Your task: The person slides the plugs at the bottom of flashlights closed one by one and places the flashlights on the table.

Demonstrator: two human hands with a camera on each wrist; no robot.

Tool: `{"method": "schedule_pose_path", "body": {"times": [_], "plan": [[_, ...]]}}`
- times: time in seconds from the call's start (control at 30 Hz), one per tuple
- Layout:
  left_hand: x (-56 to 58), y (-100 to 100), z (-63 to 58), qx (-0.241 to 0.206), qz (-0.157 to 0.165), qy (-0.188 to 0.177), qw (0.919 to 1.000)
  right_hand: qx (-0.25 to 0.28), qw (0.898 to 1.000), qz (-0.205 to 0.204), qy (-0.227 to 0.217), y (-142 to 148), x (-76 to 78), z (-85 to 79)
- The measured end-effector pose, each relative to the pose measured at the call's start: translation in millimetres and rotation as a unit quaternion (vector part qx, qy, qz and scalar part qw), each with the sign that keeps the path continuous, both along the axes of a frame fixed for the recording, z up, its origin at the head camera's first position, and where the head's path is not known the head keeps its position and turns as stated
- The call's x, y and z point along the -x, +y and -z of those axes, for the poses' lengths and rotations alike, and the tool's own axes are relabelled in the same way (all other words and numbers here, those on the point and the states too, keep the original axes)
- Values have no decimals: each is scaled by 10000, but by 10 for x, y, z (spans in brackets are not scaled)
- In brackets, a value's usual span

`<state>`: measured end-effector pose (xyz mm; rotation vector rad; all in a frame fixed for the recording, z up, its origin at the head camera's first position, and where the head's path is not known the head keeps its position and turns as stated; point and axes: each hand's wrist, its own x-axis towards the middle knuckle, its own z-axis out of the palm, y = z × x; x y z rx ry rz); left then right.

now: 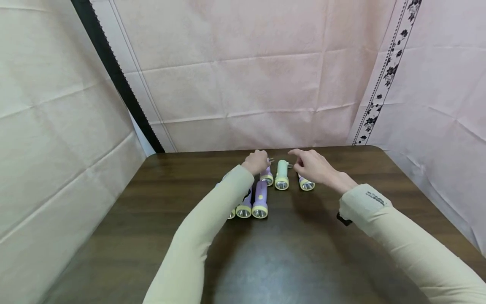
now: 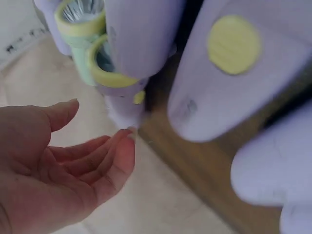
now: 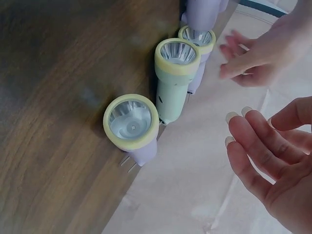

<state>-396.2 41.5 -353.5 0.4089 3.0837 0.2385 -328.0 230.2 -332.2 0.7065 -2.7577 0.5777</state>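
My left hand [image 1: 256, 162] is over the back of a group of flashlights, its fingers loosely bent and holding nothing in the left wrist view. Its fingertips come close to a purple flashlight [image 1: 267, 177] with a yellow rim. To the right of that one lies a mint green flashlight [image 1: 282, 172], metal prongs showing by its tail. Farther right, another purple flashlight [image 1: 306, 184] lies partly hidden behind my right hand [image 1: 313, 166]. In the right wrist view this hand [image 3: 273, 161] is empty, fingers gently bent, apart from the flashlight [image 3: 130, 124] with two prongs out.
Nearer to me, several purple flashlights lie side by side, including one [image 1: 260, 198] with a yellow button; my left sleeve [image 1: 212, 211] covers part of the row. All are on a brown wooden table [image 1: 125, 228]. Pale cloth [image 1: 243, 84] hangs behind the table's far edge and at both sides.
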Motion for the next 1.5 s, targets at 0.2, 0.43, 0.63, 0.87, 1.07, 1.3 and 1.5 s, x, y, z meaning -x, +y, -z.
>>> {"method": "schedule_pose_path", "body": {"times": [0.2, 0.43, 0.63, 0.87, 1.07, 1.3, 1.5], "plan": [[197, 12, 154, -303, -454, -381, 9978, -33, 9999, 48, 90, -36, -5, 31], [229, 68, 227, -526, -902, -738, 9918, -38, 9999, 39, 92, -35, -20, 43], [195, 50, 131, -851, -1132, -388, 9892, -56, 9998, 77, 148, 22, -2, 59], [176, -52, -95, -1309, -494, 240, 9899, -59, 9997, 196, 156, 80, 25, 2], [157, -164, -178, -1722, 429, 645, 9820, -16, 9997, 120, 207, 99, 27, -13], [128, -233, -98, -1755, 723, 720, 9792, -42, 9996, -182, 215, 77, 52, 105], [122, -240, -56, -1770, 748, 701, 9789, -149, 9997, -199, 40, 11, 62, 113]]}}
